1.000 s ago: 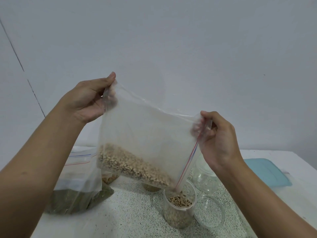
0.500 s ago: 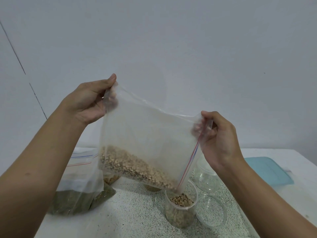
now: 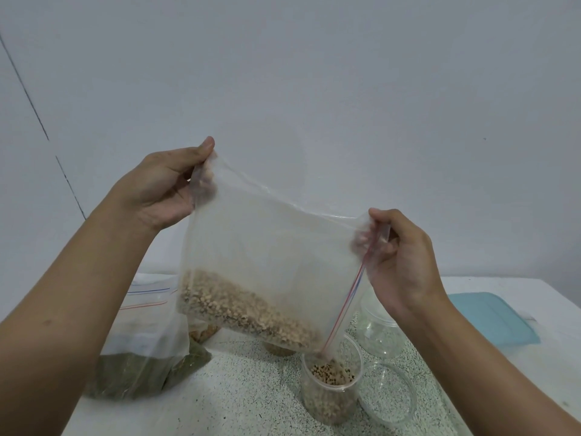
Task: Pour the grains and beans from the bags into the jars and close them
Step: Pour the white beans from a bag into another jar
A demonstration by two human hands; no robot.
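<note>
I hold a clear zip bag tilted in the air, with tan beans gathered along its lower edge. My left hand pinches the bag's upper left corner. My right hand pinches the corner by the red-and-blue zip strip. The bag's lowest corner hangs in the mouth of a clear jar that is mostly full of the same beans. Another bag with dark green grains lies on the table at the left.
Two clear plastic jars, one upright and one lying on its side, sit right of the filled jar. Two more jars with tan contents stand partly hidden behind the bag. A teal lid lies at right on the white table.
The bag and both hands have barely moved. The beans have slid a little toward the bag's low corner over the jar.
</note>
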